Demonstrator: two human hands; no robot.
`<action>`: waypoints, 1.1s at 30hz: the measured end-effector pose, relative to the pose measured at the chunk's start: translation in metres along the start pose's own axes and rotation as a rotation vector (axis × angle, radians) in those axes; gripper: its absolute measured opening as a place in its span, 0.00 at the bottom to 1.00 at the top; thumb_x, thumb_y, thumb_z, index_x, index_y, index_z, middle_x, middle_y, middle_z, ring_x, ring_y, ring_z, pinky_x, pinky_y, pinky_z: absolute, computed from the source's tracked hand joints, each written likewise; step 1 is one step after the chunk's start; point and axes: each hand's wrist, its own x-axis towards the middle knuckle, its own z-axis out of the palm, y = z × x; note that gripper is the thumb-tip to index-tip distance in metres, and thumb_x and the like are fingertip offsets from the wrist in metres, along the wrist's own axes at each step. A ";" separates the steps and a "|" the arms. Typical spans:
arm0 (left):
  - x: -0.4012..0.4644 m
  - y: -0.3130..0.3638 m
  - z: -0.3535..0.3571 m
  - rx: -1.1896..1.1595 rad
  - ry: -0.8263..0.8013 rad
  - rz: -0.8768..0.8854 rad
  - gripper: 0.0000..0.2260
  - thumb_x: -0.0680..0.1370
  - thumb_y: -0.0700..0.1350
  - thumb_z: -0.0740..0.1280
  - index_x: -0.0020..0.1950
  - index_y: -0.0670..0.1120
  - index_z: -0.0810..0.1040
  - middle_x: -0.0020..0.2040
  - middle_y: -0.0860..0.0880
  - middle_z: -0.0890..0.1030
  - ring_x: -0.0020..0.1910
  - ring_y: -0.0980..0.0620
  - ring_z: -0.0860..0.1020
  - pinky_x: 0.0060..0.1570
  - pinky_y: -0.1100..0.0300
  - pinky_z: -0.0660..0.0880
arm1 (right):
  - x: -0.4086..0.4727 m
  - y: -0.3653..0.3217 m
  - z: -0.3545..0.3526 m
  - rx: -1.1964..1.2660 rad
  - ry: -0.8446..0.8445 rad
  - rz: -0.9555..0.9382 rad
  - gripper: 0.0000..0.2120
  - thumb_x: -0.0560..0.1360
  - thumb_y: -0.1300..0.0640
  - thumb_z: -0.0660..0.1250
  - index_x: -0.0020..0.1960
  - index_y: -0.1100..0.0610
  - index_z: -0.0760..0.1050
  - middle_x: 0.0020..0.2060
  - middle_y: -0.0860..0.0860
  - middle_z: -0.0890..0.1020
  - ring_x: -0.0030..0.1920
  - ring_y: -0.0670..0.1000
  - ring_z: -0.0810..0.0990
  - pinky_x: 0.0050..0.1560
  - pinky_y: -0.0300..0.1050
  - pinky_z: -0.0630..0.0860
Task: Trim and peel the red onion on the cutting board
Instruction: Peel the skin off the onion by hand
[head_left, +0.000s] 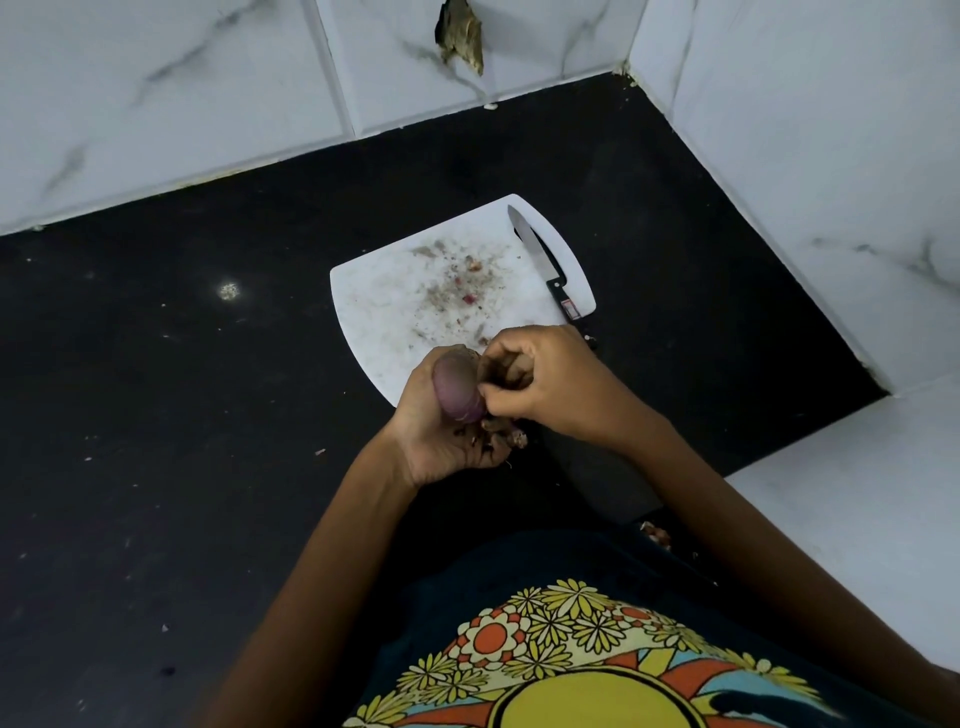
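Observation:
My left hand (441, 436) grips the red onion (457, 388), held in the air just off the near corner of the white cutting board (395, 312). The onion's purple flesh shows on top. My right hand (545, 379) is right beside it, fingers curled, pinching brown papery skin (511, 371) at the onion's side. More skin scraps hang under my left fingers (514, 436). A knife (545, 265) with a black handle lies on the board's right edge, blade pointing away from me.
The board lies on a black counter (182, 364), strewn with small bits of peel and dirt. White marble-patterned tile walls close the back and right side. A skin scrap (655, 532) lies on the counter near my right forearm.

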 end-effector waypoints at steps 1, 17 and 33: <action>0.001 0.000 0.000 -0.016 0.008 0.004 0.20 0.75 0.57 0.55 0.39 0.44 0.78 0.35 0.47 0.73 0.29 0.51 0.68 0.36 0.60 0.66 | 0.000 0.002 0.001 0.017 0.027 0.009 0.03 0.69 0.65 0.71 0.42 0.61 0.79 0.29 0.47 0.80 0.30 0.42 0.78 0.32 0.32 0.75; 0.000 0.000 -0.003 0.036 0.116 0.138 0.22 0.79 0.62 0.53 0.48 0.45 0.75 0.30 0.48 0.76 0.23 0.54 0.68 0.23 0.68 0.59 | -0.001 0.028 0.004 -0.105 0.212 0.063 0.02 0.73 0.62 0.68 0.46 0.59 0.78 0.37 0.50 0.82 0.38 0.46 0.81 0.42 0.46 0.79; -0.003 0.001 0.007 0.066 0.127 0.248 0.27 0.82 0.56 0.53 0.33 0.46 0.84 0.38 0.48 0.84 0.32 0.55 0.82 0.32 0.65 0.75 | -0.004 0.001 0.011 0.159 0.142 0.057 0.10 0.67 0.63 0.74 0.46 0.60 0.78 0.37 0.50 0.83 0.38 0.48 0.83 0.39 0.38 0.80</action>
